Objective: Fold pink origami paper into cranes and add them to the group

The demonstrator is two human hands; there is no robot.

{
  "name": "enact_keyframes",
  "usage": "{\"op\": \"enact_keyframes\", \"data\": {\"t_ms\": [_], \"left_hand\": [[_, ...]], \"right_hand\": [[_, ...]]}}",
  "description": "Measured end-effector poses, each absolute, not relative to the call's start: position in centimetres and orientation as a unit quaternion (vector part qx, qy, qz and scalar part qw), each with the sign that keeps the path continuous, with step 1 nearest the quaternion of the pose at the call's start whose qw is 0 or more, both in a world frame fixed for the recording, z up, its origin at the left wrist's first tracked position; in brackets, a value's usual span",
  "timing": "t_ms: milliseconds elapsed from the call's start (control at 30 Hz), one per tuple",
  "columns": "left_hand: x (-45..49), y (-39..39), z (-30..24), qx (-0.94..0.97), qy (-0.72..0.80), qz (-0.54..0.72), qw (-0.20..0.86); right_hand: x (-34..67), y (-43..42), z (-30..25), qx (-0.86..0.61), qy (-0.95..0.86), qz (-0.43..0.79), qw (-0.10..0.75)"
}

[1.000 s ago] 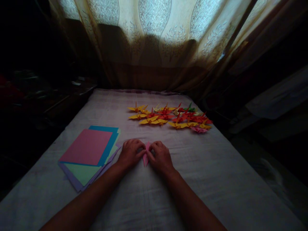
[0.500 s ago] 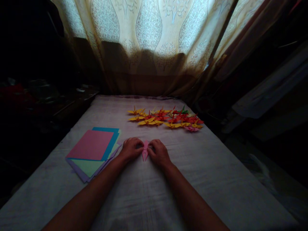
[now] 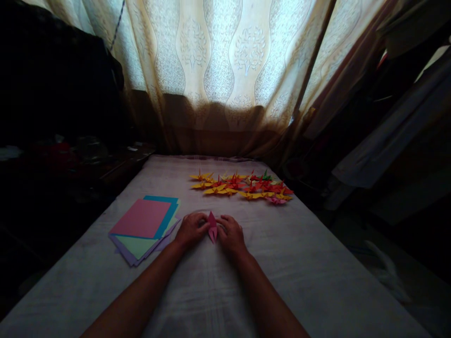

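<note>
A small pink folded origami paper (image 3: 212, 228) is between my hands, with a pointed top and two narrow points toward me. My left hand (image 3: 192, 230) pinches its left edge between thumb and fingers. On the opposite edge, the thumb and fingers of my right hand (image 3: 230, 232) are closed on it too. Just left of my left hand lies a stack of square paper sheets (image 3: 143, 218), pink on top, with blue, pale green and purple below.
Several folded paper cranes (image 3: 243, 185) in yellow, orange, red, green and pink stand in rows farther back on the pale cloth-covered bed (image 3: 282, 263). A patterned curtain (image 3: 218, 61) hangs behind. Dark clutter flanks the left side; hanging clothes (image 3: 373, 136) are at right.
The head view has tilted up, so everything sits lower. The pink paper's upper flap now stands out as a taller point, and its lower points look closer together.
</note>
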State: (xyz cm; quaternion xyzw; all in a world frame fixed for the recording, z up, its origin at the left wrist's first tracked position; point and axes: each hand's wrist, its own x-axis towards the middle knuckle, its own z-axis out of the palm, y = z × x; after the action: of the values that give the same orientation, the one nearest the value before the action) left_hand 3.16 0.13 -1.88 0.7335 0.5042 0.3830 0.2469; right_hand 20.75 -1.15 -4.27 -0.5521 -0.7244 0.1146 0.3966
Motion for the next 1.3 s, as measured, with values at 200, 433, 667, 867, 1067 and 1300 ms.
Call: {"op": "enact_keyframes", "data": {"t_ms": [200,433,667,867,1067,1300], "left_hand": [[3.3,-0.2,-2.3,0.658,0.488,0.448,0.356],[2.7,-2.0,-1.9,0.591,0.481,0.438,0.477],[2.7,-3.1,-1.0,0.575,0.453,0.442,0.518],[3.1,-3.1,-1.4,0.562,0.463,0.449,0.517],[3.2,-3.0,-2.0,0.566,0.472,0.456,0.5],[3.6,-3.6,-2.1,0.647,0.473,0.426,0.421]], "right_hand": [[21.6,-1.6,-4.4,-0.481,-0.745,0.129,0.444],[21.9,-2.5,-3.2,-0.432,-0.772,0.143,0.444],[20.9,-3.3,-2.0,-0.4,-0.737,0.168,0.518],[20.4,-3.5,-1.9,-0.409,-0.743,0.123,0.515],[20.5,-3.4,-2.7,-0.461,-0.72,0.085,0.511],[20.7,-3.5,-2.6,-0.437,-0.757,0.088,0.477]]}}
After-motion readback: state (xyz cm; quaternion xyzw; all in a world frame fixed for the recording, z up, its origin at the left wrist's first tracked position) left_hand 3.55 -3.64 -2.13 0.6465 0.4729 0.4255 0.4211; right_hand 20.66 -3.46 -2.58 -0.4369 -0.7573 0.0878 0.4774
